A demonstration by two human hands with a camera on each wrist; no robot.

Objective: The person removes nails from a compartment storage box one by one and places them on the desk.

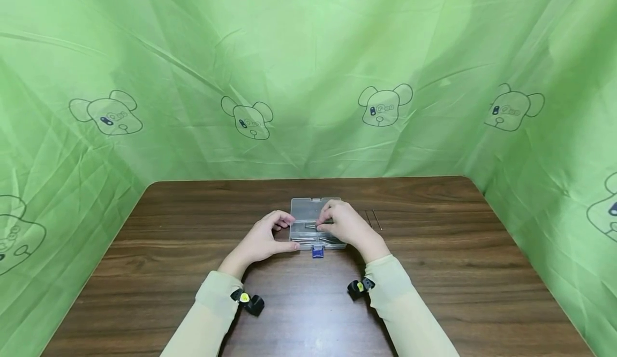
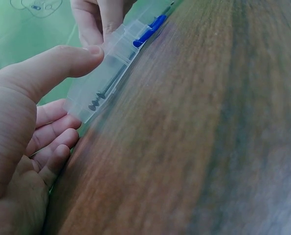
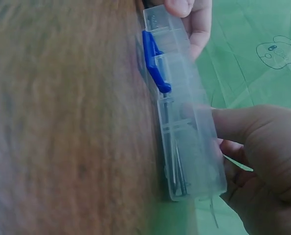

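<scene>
green cloth point(image 1: 313, 57) seemingly lettered "qoo" hangs behind the clear box point(image 1: 302, 233).

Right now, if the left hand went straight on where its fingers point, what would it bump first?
The clear plastic box, most likely; the left hand seems to be holding its side.

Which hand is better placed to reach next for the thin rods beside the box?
Probably the right hand: the thin rods lie on its side of the box, while the left hand is at the opposite end, holding it.
</scene>
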